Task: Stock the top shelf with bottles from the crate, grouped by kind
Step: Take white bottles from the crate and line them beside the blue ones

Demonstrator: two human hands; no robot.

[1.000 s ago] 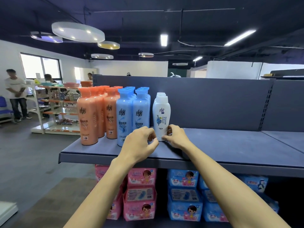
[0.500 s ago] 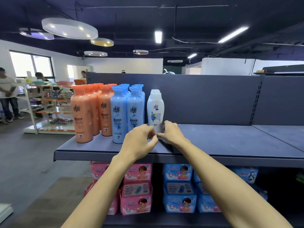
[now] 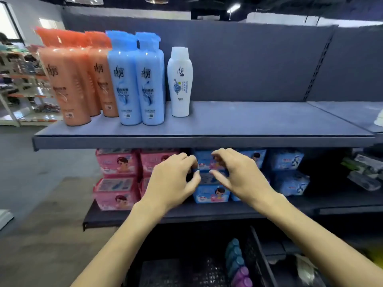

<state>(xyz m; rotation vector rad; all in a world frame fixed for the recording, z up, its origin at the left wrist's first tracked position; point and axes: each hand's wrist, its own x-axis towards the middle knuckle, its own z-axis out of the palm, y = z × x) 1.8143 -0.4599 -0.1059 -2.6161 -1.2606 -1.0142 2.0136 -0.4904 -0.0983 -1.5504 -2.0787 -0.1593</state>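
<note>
On the grey top shelf [image 3: 248, 125] stand orange bottles [image 3: 70, 79] at the left, blue bottles [image 3: 136, 79] beside them, and white bottles [image 3: 180, 81] in a row to their right. My left hand [image 3: 172, 181] and my right hand [image 3: 236, 175] hover side by side below the shelf edge, fingers curled and apart, holding nothing. Below them sits the black crate [image 3: 186, 270], with teal-capped bottles [image 3: 234, 255] and purple-capped bottles [image 3: 242, 276] lying along its right side.
Pink packs [image 3: 116, 179] and blue packs [image 3: 288, 175] fill the shelf under the top one. The right part of the top shelf is bare, with a white object [image 3: 379, 119] at its far right edge. Another display rack [image 3: 18, 79] stands at the left.
Both hands have let go of the white bottle and dropped below the top shelf. My view has tilted down, bringing the crate into sight.
</note>
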